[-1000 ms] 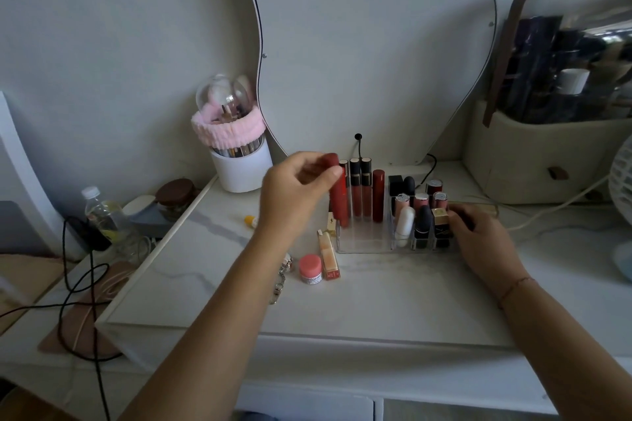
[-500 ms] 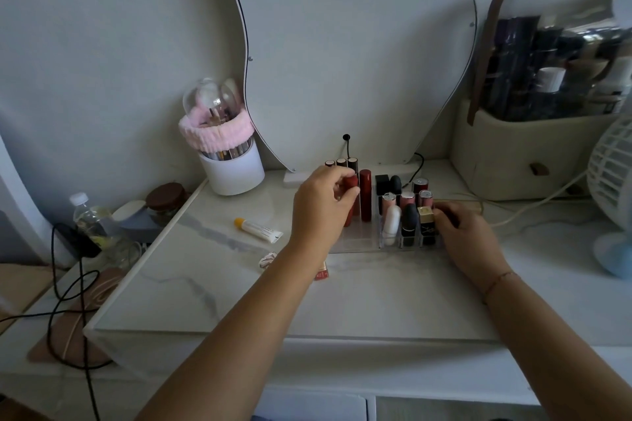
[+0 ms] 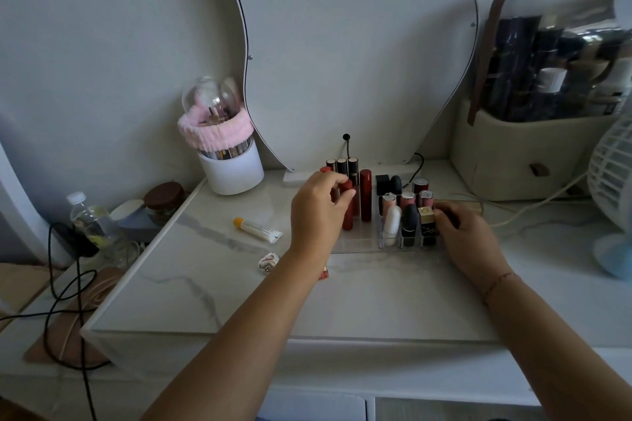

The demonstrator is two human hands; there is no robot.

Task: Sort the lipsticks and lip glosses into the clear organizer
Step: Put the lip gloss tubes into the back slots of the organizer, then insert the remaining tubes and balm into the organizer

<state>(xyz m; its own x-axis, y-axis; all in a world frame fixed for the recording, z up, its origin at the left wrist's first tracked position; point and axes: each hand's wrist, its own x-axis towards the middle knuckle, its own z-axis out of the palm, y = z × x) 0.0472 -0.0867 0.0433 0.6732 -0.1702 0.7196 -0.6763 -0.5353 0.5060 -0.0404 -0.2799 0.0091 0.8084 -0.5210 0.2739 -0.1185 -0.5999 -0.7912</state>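
The clear organizer (image 3: 355, 245) stands on the marble top in front of the mirror. Tall lip glosses (image 3: 342, 166) and a dark red tube (image 3: 365, 195) fill its left section. Its right cells hold several lipsticks, among them a white one (image 3: 391, 225), a black one (image 3: 409, 223) and a gold-capped one (image 3: 427, 217). My left hand (image 3: 319, 212) pinches the top of a red lip gloss (image 3: 348, 215) standing upright in the left section. My right hand (image 3: 466, 237) curls round the organizer's right end, beside the gold-capped lipstick.
A white tube with an orange cap (image 3: 258, 230) and a small wrapped item (image 3: 268, 261) lie loose left of the organizer. A brush pot with a pink band (image 3: 229, 161) stands back left, a beige cosmetic case (image 3: 519, 154) and fan (image 3: 612, 178) at right. Cables hang off the left edge.
My left hand has brought the red lip gloss down from above the organizer into its left section. My right hand has stayed at the organizer's right end.
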